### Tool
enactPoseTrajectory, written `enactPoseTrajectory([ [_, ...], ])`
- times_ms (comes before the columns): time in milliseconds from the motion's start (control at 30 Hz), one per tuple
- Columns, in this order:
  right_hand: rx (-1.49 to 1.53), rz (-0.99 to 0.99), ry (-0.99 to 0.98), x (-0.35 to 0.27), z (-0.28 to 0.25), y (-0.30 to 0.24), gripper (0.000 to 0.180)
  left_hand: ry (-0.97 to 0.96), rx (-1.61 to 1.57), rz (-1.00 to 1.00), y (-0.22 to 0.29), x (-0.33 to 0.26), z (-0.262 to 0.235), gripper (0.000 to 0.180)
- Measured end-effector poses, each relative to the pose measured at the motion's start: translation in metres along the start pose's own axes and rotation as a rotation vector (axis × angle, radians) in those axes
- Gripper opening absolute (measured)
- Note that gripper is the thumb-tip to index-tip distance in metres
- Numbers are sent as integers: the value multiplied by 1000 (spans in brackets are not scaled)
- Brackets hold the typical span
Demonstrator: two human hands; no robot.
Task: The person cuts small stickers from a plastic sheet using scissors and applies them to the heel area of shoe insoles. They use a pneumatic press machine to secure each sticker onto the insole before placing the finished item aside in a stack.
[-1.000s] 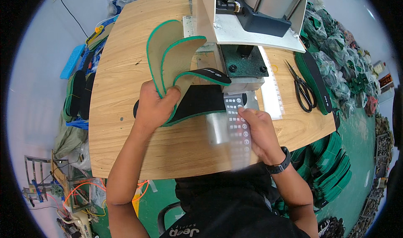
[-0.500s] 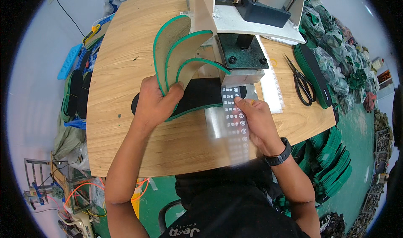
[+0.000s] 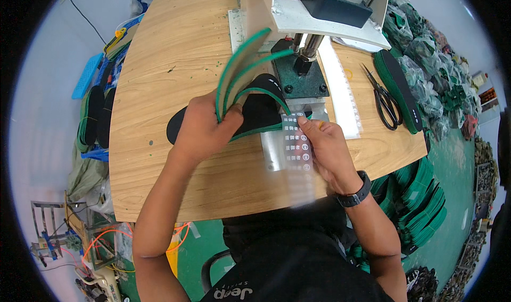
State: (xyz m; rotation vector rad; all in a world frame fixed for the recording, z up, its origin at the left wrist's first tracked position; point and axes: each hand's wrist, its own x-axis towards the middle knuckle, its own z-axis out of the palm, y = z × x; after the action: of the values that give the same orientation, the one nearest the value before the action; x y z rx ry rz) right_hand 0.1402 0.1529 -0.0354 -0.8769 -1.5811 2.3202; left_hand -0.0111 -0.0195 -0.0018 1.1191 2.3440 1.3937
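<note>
So the left hand was closed round a fanned bunch of green-edged insoles, thumb on the near side, tan undersides showing, and one of them curled over to show small white print on its black top. A flat black insole lay beneath, mid-tabletop, its right end by the press head. The right hand had a clear strip pinched near its top, thumb above, over that insole's end. The strip carried rows of white characters, each row finished with a round emblem; its lower end, toward the tabletop's front edge, was too blurry to read. Right of the press was a white sheet with faint print down one side, then black-handled scissors, then an insole stack along the right edge, white mark on its near end. Pale lettering on the black shirt, too.
</note>
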Motion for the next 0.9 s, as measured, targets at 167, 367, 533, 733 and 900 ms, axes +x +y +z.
enactPoseTrajectory([
  [167,-33,12,19,-6,0,-1,26,-112,88,-2,12,4,2,41],
  [367,-18,-12,-42,-6,-7,1,22,-124,336,102,10,7,9,66],
  [533,-13,-35,3,-10,-5,4,19,-103,335,123,8,5,9,64],
  [733,144,-47,103,-43,-11,-3,15,-40,136,16,8,-3,4,40],
  [900,165,-22,80,-38,-14,-9,17,101,-45,-1,-3,2,-4,27],
])
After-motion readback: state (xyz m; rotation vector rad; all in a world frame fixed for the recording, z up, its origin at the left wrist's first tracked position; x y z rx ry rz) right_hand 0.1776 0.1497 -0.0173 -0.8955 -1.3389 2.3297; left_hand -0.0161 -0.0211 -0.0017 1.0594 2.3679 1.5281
